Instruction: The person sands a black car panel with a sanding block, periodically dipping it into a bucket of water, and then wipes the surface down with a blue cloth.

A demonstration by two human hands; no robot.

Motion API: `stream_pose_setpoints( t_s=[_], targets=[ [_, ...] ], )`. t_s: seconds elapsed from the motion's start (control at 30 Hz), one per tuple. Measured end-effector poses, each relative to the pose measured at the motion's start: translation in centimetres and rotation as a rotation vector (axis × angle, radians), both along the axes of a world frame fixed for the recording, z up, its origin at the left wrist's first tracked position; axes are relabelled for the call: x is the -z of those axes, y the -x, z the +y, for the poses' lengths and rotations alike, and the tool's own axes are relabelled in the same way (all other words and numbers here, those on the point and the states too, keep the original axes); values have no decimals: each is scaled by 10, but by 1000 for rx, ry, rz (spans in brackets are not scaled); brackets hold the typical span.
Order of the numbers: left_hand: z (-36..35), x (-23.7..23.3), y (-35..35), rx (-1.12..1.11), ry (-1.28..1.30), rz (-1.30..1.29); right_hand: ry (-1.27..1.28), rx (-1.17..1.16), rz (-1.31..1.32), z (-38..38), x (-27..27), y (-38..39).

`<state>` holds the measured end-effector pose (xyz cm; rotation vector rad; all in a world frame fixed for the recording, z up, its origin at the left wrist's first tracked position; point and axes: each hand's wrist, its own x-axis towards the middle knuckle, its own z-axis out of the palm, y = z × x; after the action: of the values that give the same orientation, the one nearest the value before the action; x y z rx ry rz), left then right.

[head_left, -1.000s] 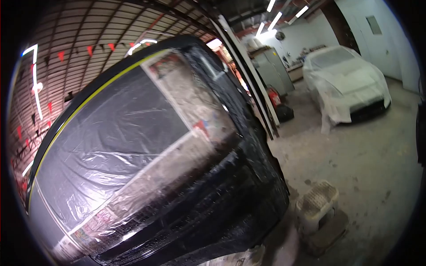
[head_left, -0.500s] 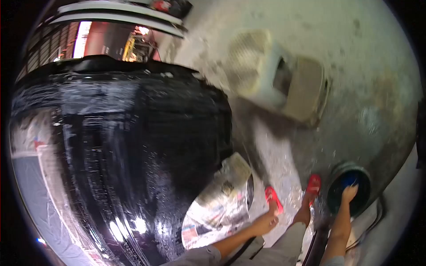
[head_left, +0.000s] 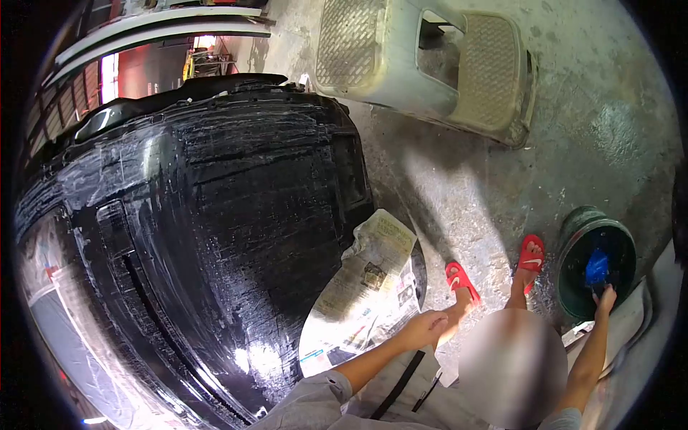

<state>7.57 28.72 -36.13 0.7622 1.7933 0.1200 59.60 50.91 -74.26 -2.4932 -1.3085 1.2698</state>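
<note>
My right hand [head_left: 605, 299] reaches into a dark green bucket [head_left: 571, 229], its fingers closed at the lower end of a crumpled blue thing [head_left: 596, 269] that looks like a cloth or sponge. My left hand [head_left: 426, 328] hangs beside the newspaper [head_left: 380, 276], its fingers curled and nothing visible in them. That newspaper covers the round wheel area of a black vehicle body [head_left: 251, 193]. Streaks and shiny wet-looking patches mark the black surface, with bright light reflected low on it.
A worn pale plastic step stool [head_left: 408, 57] lies on the concrete floor [head_left: 566, 93] ahead. My feet in red sandals [head_left: 530, 254] stand between the vehicle and the bucket. Long pale strips [head_left: 165, 29] lie at the upper left. A blurred round patch [head_left: 512, 369] hides part of my lap.
The view has shifted and sharpened, so the stool sits higher in it. My right hand has drawn back toward the bucket's near rim. The left hand stays low and curled.
</note>
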Motion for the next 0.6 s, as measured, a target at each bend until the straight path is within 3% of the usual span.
stream_pose_setpoints(
  t_s=[0.03,0.07,0.13,0.27,0.33,0.4,0.47,0.53,0.57,0.6],
  targets=[
    [-8,4,3,-83,4,3,-5,-180,-123,1,-8,-14],
    [-13,11,2,-169,5,-3,-77,-228,-262,12,-48,23],
    [1,19,3,-282,72,-56,-330,-667,-542,1,-53,31],
    [-23,27,6,-337,120,55,-490,-907,-500,-29,-3,49],
    [-43,33,-1,-306,54,-26,94,-563,-255,-27,12,54],
    [-62,28,-4,-222,93,-6,119,-422,-151,-27,65,9],
    [-77,17,-2,-98,-53,12,365,240,616,-8,-19,14],
    [-79,-3,2,-106,-4,39,548,319,922,-7,-41,13],
    [-84,-7,6,-180,-19,56,867,419,1020,12,-118,67],
    [-89,-9,10,-251,-39,70,511,54,1055,-14,-104,49]
  ],
)
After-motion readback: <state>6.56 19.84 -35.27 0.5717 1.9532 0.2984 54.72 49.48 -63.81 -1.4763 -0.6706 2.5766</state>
